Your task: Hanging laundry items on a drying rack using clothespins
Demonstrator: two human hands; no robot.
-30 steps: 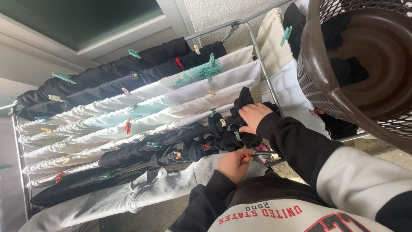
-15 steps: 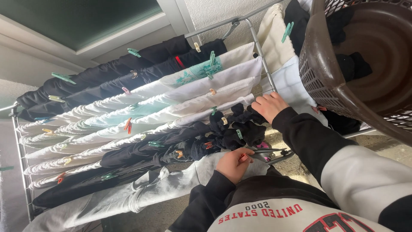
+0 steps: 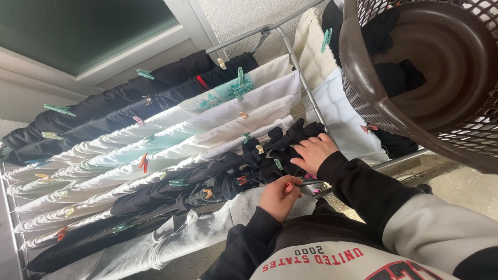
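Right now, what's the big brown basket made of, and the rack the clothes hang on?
The brown basket looks like glossy moulded plastic: it has a smooth sheen and a wall of regular holes. The rack seems to be thin metal rod, grey and slightly shiny. It may be coated; that cannot be told.

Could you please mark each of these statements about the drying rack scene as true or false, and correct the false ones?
1. The left hand holds a red clothes peg. True.
2. The right hand rests on a white shirt. False: it rests on the black socks pegged at the rack's near end.
3. The brown laundry basket is completely empty. False: dark garments lie inside it.
4. White and black clothes hang pegged along the drying rack. True.
5. Both sleeves of the person are white at the wrist. False: both cuffs by the hands are black.
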